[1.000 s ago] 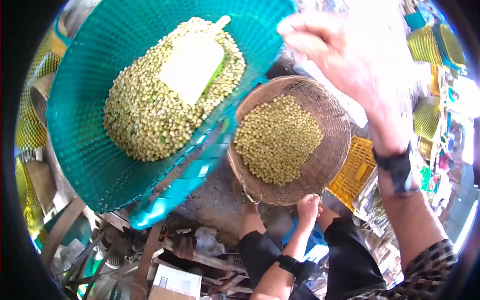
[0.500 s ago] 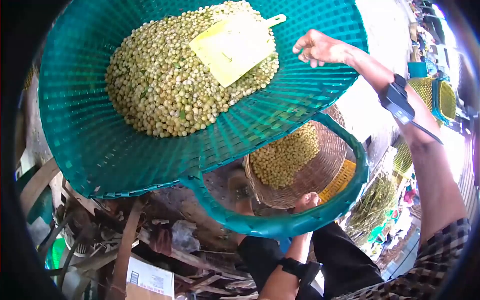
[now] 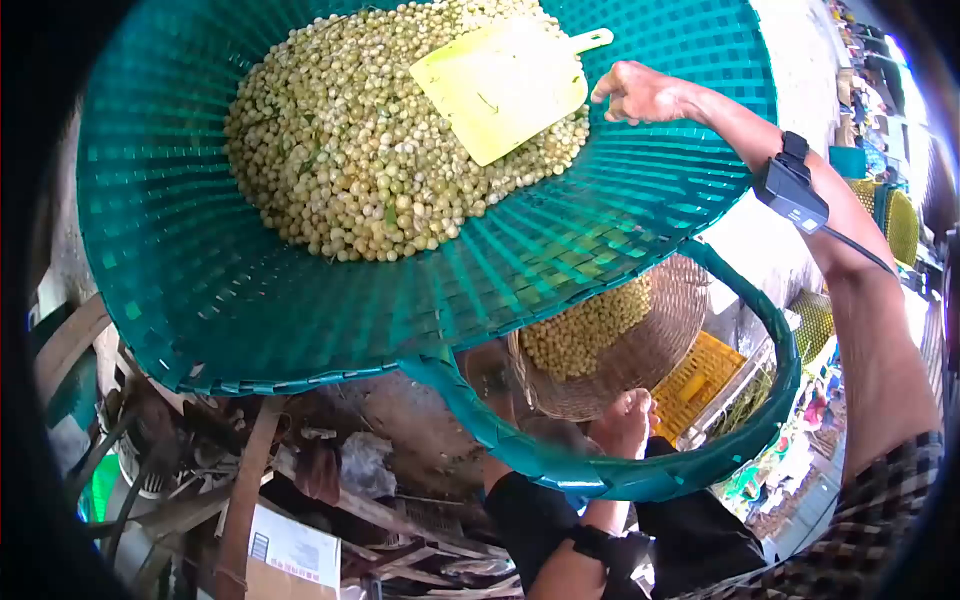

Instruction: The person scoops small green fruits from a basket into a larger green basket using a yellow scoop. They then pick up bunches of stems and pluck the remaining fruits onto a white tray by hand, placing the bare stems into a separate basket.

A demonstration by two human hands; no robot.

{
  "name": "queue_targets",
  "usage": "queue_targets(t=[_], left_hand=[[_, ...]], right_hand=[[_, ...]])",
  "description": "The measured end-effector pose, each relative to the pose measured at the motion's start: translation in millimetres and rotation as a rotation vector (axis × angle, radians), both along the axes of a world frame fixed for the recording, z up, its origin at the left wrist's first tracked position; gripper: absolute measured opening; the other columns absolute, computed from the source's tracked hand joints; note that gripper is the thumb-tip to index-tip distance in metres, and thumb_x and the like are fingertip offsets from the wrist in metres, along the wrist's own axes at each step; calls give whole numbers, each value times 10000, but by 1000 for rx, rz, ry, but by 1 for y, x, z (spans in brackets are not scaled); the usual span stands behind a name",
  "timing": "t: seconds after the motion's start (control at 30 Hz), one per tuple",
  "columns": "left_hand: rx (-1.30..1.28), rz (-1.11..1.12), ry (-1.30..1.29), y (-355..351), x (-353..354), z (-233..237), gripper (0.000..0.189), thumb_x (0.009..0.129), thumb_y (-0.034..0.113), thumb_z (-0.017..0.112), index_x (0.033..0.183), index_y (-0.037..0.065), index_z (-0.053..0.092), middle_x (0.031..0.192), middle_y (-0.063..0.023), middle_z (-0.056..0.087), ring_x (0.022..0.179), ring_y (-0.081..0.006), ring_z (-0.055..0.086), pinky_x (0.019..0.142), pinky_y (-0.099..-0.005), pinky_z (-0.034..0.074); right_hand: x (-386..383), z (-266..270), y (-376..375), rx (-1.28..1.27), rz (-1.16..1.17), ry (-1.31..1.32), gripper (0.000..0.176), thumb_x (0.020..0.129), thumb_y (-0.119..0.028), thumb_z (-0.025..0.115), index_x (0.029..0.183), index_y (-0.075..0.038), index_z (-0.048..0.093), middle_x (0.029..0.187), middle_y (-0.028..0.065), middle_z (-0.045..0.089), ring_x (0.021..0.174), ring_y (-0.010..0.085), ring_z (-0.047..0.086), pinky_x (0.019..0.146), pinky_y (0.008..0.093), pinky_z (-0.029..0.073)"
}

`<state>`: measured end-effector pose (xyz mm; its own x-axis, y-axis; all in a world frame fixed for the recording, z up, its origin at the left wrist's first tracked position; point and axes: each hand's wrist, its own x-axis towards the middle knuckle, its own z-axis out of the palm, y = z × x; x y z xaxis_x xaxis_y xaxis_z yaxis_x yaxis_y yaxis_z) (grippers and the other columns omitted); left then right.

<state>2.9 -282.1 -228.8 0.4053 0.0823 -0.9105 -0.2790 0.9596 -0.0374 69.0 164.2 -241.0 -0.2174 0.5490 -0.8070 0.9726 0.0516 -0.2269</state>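
Note:
A big green woven basket (image 3: 330, 320) holds a heap of small round yellow-green fruits (image 3: 350, 150). A yellow dustpan-shaped scoop (image 3: 510, 90) lies on the heap, its short handle pointing right. My right hand (image 3: 640, 93) hovers over the basket's right inner side, just below that handle and apart from it. Its fingers are loosely bent, with nothing in them. Below the big basket, my left hand (image 3: 624, 425) shows beyond the thick green handle (image 3: 690, 478), near the wicker basket's rim. Its fingers look curled, and the handle covers its wrist; any held thing is hidden.
A brown wicker basket (image 3: 650, 350) with more fruits sits below, beside a yellow plastic crate (image 3: 705, 375). Lower left are wooden slats (image 3: 250, 480), a clear plastic bag (image 3: 367, 463) and a cardboard box (image 3: 290, 555). Yellow net containers (image 3: 900, 225) stand far right.
The view has shifted, so the big basket, scoop and handle appear farther right. My right hand is now nearer the scoop's handle. My left hand stays near the wicker basket.

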Motion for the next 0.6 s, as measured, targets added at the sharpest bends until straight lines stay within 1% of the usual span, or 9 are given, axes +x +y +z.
queue_targets(t=[0.1,0.2,0.3,0.33,0.37,0.43,0.47,0.53,0.6], left_hand=[[-21,-5,7,6,-5,1,293,922,268,560,1054,21,645,871,-63,685,650,-113,636,565,-256,527],[-37,-13,-5,16,-11,2,267,919,251,568,1043,28,648,863,-62,685,636,-116,632,558,-256,523],[-38,6,-19,1,2,-6,239,921,234,571,1025,34,651,857,-65,682,624,-121,627,544,-258,516],[-36,45,-10,-1,4,-7,239,920,234,571,1024,34,651,854,-65,682,624,-121,627,539,-259,514],[-33,83,1,-3,6,-8,239,919,233,572,1023,34,651,850,-66,681,623,-121,627,534,-260,511],[14,99,-8,-2,7,-8,239,917,234,573,1022,35,651,850,-66,677,616,-119,621,525,-261,505],[14,109,-6,-4,9,-10,241,916,235,574,1026,34,649,854,-66,676,614,-120,619,523,-262,503],[10,111,-3,-5,8,-11,244,915,236,575,1030,34,647,858,-66,674,612,-121,616,522,-262,502],[10,240,-111,3,6,-12,253,917,238,573,1046,30,640,872,-72,674,613,-122,614,509,-258,494]], right_hand=[[-4,9,2,43,-64,-25,429,804,-66,590,1202,90,563,901,162,656,626,191,597,562,345,501],[4,20,0,45,-12,11,418,804,-72,595,1186,96,566,992,198,664,636,199,619,617,347,518],[8,33,-2,57,1,-1,413,808,-73,590,1185,95,566,1037,208,658,630,199,618,619,345,520],[9,32,3,14,-11,30,403,809,-97,577,1173,75,578,984,156,663,636,183,617,593,331,510],[11,33,5,17,-14,22,403,809,-97,577,1173,75,578,984,156,663,636,183,617,593,331,510],[5,34,9,5,-163,66,397,807,-124,562,1166,44,587,896,90,645,655,163,616,567,308,494],[3,28,9,0,-164,106,389,805,-146,550,1156,18,590,822,48,613,669,147,612,536,283,473],[2,1,7,-17,-141,86,452,808,-112,535,1245,4,557,833,72,624,657,167,607,526,305,486],[1,-18,-1,-41,-157,31,499,804,-58,520,1300,-3,524,840,102,628,646,182,605,528,315,500]])
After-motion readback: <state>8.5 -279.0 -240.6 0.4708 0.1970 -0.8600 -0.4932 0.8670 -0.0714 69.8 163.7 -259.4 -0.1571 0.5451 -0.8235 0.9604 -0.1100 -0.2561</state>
